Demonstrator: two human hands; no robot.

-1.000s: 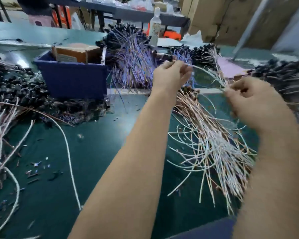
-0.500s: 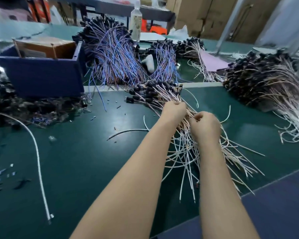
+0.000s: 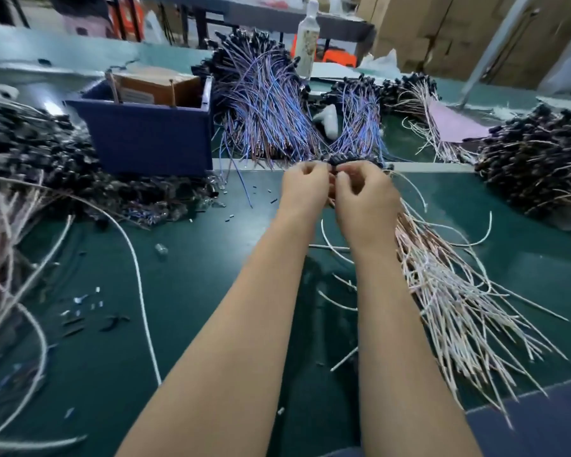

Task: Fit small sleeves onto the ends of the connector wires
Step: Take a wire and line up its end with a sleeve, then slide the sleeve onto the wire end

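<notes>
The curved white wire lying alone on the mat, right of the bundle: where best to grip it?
Probably pinch the curved white wire at the middle of its arc, coming straight from above: the arc lies flat on the green mat, clear of the bundle, so fingers have room on both sides.

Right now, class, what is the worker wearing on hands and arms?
Nothing visible. The left hand and right hand are ungloved, with no watch or bracelet at either wrist. Both forearms are uncovered down to the picture's lower edge; no sleeve shows.

Assembly wkshop: green bench [image 3: 185, 265] w/ heaped wire bundles [image 3: 267, 103], parts bin [image 3: 145, 140], cartons [image 3: 416, 31].
</notes>
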